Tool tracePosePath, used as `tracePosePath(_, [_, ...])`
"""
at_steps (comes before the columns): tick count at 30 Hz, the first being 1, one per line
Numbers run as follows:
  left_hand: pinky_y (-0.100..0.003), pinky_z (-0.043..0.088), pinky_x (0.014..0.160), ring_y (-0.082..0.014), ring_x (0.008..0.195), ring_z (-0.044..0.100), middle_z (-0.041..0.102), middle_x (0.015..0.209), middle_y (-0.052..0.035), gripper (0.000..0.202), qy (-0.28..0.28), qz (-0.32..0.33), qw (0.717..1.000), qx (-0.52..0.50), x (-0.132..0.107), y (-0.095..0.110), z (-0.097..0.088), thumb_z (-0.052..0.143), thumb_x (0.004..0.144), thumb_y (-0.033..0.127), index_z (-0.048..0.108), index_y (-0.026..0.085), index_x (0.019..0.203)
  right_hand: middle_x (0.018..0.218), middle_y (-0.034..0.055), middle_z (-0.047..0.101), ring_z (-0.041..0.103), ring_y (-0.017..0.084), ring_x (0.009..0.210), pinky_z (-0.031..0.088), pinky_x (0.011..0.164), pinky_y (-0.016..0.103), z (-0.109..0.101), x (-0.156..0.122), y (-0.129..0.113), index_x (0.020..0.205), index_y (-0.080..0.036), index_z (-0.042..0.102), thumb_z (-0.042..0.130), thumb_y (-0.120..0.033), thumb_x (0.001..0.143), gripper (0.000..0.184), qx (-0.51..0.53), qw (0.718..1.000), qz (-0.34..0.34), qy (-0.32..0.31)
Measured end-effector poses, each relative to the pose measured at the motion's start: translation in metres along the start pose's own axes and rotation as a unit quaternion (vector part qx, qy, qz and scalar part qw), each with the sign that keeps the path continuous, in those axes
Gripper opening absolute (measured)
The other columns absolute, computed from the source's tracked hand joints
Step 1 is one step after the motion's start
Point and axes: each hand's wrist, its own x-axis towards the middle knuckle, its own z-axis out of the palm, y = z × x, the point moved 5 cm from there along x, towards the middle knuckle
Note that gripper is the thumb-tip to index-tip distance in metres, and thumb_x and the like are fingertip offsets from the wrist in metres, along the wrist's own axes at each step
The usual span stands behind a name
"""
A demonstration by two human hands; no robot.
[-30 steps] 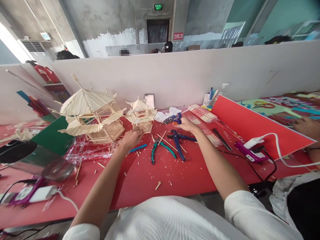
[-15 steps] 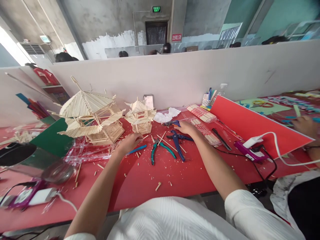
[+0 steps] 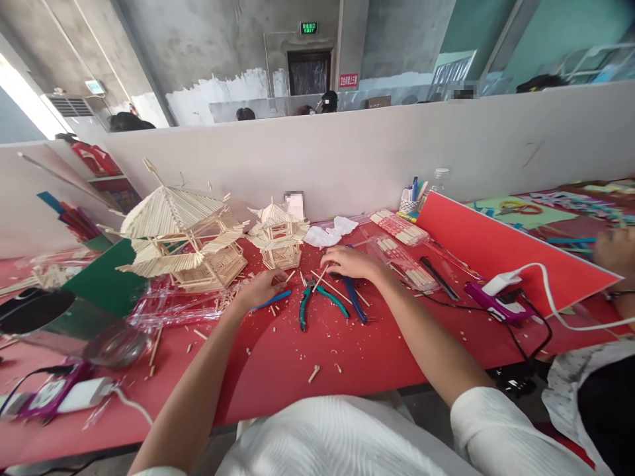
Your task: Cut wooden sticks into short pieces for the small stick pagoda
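My left hand [image 3: 258, 288] lies palm down on the red table [image 3: 297, 357], fingers loosely stretched. It rests just in front of the small stick pagoda [image 3: 278, 235] and beside a blue-handled tool [image 3: 274, 299]. My right hand [image 3: 350, 262] lies flat over the dark blue pliers [image 3: 355, 299]. Its fingers are spread and the fingertips touch a loose wooden stick [image 3: 321, 277]. Teal-handled pliers [image 3: 313, 299] lie between my hands. The large stick pagoda [image 3: 181, 228] stands to the left on clear plastic wrap.
Packs of sticks [image 3: 404, 228] and white tissue [image 3: 325, 233] lie behind my right hand. A purple device with a white plug and cables [image 3: 496, 297] is at the right, another [image 3: 54, 390] at the front left. A red board [image 3: 501, 248] leans at the right. Another person's hand [image 3: 612, 248] shows at the far right.
My right hand set down the blue glue gun and moved left and nearer, onto the pliers and sticks. My left hand shifted slightly toward me.
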Motion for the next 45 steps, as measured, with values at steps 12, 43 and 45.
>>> tracePosePath(12, [-0.025,0.044,0.064,-0.0152,0.070,0.055,0.066,0.080,-0.0017,0.028,-0.019,0.008,0.999,-0.037,0.002,0.001,0.005,0.053,0.087,0.044,0.063,0.018,0.090,0.093,0.0052,0.068,0.057,0.021,0.093,0.040,0.081,0.030,0.029,0.011,-0.043,0.088,-0.020,0.066,0.060,-0.012,0.093,0.011,-0.015,0.992,-0.113,-0.061])
tracePosePath(43, [-0.029,0.049,0.077,-0.0212,0.085,0.068,0.077,0.096,-0.0058,0.028,0.002,0.013,1.000,0.029,0.002,-0.022,-0.006,0.051,0.089,0.037,0.074,0.021,0.093,0.115,0.0119,0.063,0.065,0.021,0.100,0.050,0.091,0.035,0.015,0.010,-0.030,0.120,-0.018,0.066,0.043,-0.014,0.100,0.031,-0.006,0.995,-0.056,0.084])
tracePosePath(45, [-0.030,0.049,0.075,-0.0215,0.083,0.068,0.076,0.095,-0.0077,0.029,0.049,-0.014,0.998,0.036,0.003,-0.027,-0.012,0.049,0.090,0.037,0.072,0.019,0.094,0.114,0.0117,0.064,0.065,0.021,0.098,0.050,0.090,0.035,0.015,0.010,-0.030,0.119,-0.018,0.067,0.044,-0.013,0.099,0.031,-0.006,0.995,-0.058,0.083])
